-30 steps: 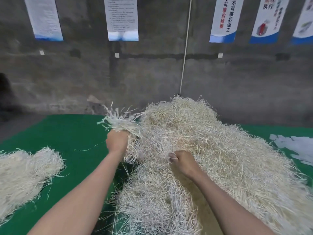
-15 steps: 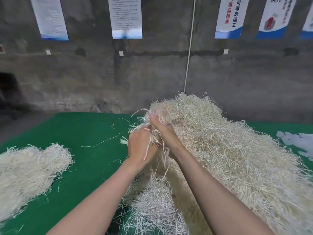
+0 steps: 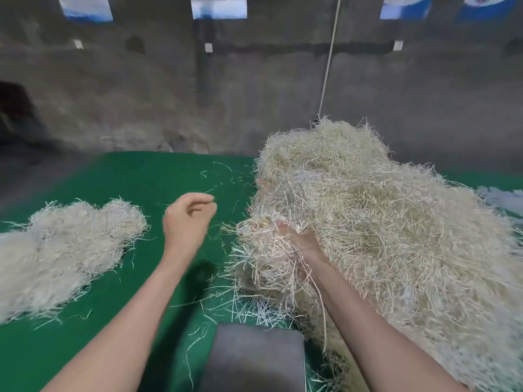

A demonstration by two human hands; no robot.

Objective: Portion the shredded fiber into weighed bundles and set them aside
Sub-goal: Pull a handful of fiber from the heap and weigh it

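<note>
Grey concrete wall (image 3: pixel 254 94) is closing off the far side of the work area, with the lower edges of several posters (image 3: pixel 218 7) showing along the top and a white cord (image 3: pixel 328 66) hanging down towards the bench. A green cover (image 3: pixel 85 349) is lying over the work surface.

1. At the far left, a smaller heap of shredded fiber (image 3: pixel 62 250) is resting on the green cover, well apart from the main stock.
2. The left hand (image 3: pixel 186 219) is hovering above the cover, between the two heaps. Its fingers are curling loosely towards the thumb and are holding nothing.
3. Loose strands (image 3: pixel 220 171) are lying scattered on the cover beyond the left hand.
4. At the near edge, a flat grey panel (image 3: pixel 254 360) is sitting on the cover, just beside the foot of the large heap.
5. The right hand (image 3: pixel 300 239) is reaching into the left flank of the large heap. Its thumb side is showing, but the fingers are buried in fiber; whether they are gripping a clump cannot be determined.
6. The large heap of shredded fiber (image 3: pixel 396 236) is occupying the right half of the surface and is rising towards the wall.
7. At the far right edge, pale scraps (image 3: pixel 506 199) are lying on the cover.
</note>
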